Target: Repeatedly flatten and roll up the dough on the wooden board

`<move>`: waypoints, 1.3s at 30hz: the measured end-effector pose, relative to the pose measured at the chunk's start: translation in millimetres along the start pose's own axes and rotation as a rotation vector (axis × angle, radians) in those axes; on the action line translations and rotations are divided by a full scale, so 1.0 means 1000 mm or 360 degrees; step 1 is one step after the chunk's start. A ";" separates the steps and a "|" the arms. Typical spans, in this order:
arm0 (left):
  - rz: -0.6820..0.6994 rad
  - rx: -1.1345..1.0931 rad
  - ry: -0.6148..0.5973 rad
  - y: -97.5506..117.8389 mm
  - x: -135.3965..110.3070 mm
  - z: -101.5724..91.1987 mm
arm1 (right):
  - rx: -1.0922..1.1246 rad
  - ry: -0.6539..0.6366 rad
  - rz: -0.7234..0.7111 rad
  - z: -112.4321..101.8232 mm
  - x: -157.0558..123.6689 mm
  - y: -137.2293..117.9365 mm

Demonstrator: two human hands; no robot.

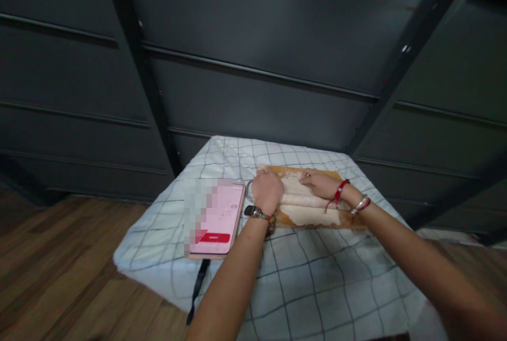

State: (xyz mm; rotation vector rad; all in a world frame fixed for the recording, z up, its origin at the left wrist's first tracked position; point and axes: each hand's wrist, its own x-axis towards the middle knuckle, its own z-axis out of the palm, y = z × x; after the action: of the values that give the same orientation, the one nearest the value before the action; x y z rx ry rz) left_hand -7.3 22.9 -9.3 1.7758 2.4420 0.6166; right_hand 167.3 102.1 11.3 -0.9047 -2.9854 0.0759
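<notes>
A flat yellow-brown piece [348,220] lies on the checked cloth, with a cream, ragged-edged sheet [312,215] on top; a raised fold or roll runs across its middle. I cannot tell whether the cream layer is dough, paper or cloth. At the left end of it, my left hand [268,190] is closed with fingers curled, and what they hold is hidden. Further right, my right hand [322,185] has its thumb and fingertips drawn together against the upper part of the cream sheet. A thin curved rim [249,191] shows just left of my left hand.
The checked cloth [309,277] covers a low surface. A phone [217,219] with a lit pink screen lies left of my left forearm, a black strap [199,288] below it. Dark metal panels [257,98] stand behind, and wooden floor [67,246] is at the left.
</notes>
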 end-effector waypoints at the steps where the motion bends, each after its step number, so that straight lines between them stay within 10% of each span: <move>1: 0.0002 -0.0006 -0.0006 0.000 0.000 0.000 | -0.0007 0.0055 0.0004 -0.002 -0.002 0.000; 5: 0.0021 -0.0034 -0.0006 0.000 0.001 0.001 | -0.0136 0.0323 0.0077 -0.002 -0.010 -0.004; 10: 0.0006 -0.0055 -0.0017 -0.002 0.002 0.001 | -0.0140 0.0007 0.0013 0.001 -0.011 -0.006; 19: 0.0067 0.0054 -0.0014 -0.003 0.002 -0.002 | 0.0480 0.1020 0.0484 -0.015 -0.076 0.011; 26: 0.0093 0.0136 -0.0044 -0.003 0.004 -0.001 | 0.0960 0.0845 0.0635 0.019 -0.092 0.000; 39: 0.0080 0.0220 -0.0182 -0.004 0.009 -0.001 | 0.0417 0.0397 0.0159 0.016 -0.057 -0.014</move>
State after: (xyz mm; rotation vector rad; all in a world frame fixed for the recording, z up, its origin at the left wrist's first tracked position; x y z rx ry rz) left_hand -14.5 29.3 -8.0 1.8704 2.4238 0.3465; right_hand 206.4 58.6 -4.7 -0.9513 -2.6232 0.3217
